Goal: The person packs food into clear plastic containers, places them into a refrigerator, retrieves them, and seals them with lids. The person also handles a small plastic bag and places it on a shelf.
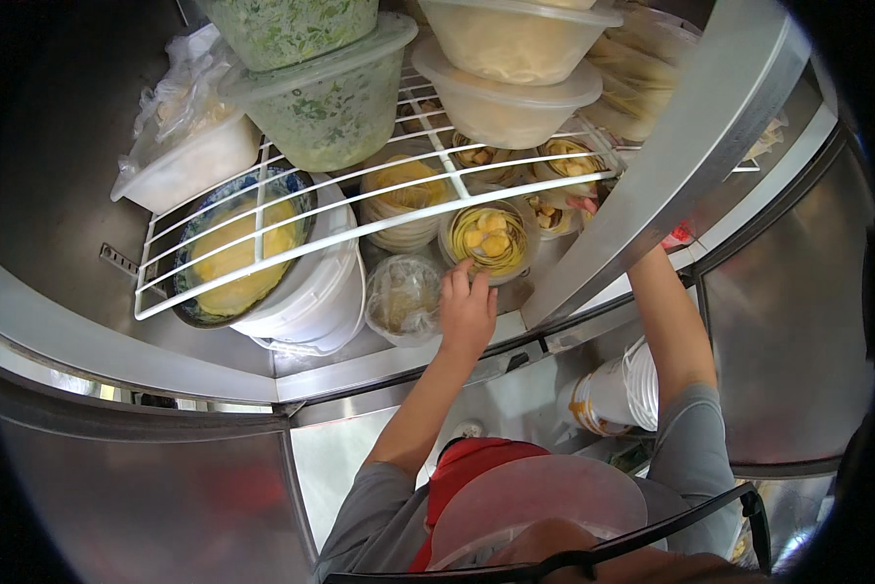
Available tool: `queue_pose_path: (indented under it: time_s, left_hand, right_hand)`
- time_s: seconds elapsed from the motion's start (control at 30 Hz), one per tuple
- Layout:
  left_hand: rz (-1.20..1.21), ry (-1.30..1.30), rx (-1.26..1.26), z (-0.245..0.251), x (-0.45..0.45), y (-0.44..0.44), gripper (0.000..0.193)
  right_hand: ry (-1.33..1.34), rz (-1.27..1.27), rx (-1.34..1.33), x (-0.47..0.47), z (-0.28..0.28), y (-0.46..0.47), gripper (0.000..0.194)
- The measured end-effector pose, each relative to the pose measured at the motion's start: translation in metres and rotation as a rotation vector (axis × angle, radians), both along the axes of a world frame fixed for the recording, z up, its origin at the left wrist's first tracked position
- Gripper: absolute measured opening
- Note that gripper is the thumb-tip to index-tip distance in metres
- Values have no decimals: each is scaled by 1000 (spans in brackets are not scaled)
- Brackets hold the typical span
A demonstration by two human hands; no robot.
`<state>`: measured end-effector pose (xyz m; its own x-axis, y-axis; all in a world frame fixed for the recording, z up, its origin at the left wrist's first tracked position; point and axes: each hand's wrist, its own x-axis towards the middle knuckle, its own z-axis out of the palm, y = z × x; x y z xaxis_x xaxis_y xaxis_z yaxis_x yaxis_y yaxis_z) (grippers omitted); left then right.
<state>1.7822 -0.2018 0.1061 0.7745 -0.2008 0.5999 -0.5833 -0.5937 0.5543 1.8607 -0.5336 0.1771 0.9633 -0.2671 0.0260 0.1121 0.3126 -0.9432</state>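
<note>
My left hand is at the near rim of a round clear tub holding coiled yellow strips with pale yellow chunks on top. Its fingers are slightly apart, and the fingertips appear to touch the tub. Just left of this hand stands a round container wrapped in clear plastic film. My right forearm reaches into the refrigerator on the other side of the steel door post; the post hides my right hand. A small red thing shows beside that wrist.
Above is a white wire shelf with lidded tubs of chopped greens and pale food. Below it stand a white bucket, a patterned bowl and more tubs. Steel doors hang open on both sides; a stained white bucket is below.
</note>
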Motion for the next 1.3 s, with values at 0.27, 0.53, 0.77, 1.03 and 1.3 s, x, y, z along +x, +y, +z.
queue_pose_path:
  time_s: [0.27,0.53,0.77,1.03,1.3]
  left_hand:
    - [-81,-21,-57,2,4,6,38]
    - [-118,25,-29,-3,3,5,42]
    - [-92,86,16,2,-1,1,43]
    - [-70,116,77,2,-3,-2,46]
    - [-37,48,-34,12,-19,-9,45]
  right_hand:
    - [-105,92,-80,-11,-6,34,30]
    - [-35,114,-119,-12,-20,17,39]
    - [5,114,-215,-9,-29,27,41]
    - [1,128,-240,-6,-31,32,39]
    - [-30,39,-360,-11,-22,32,39]
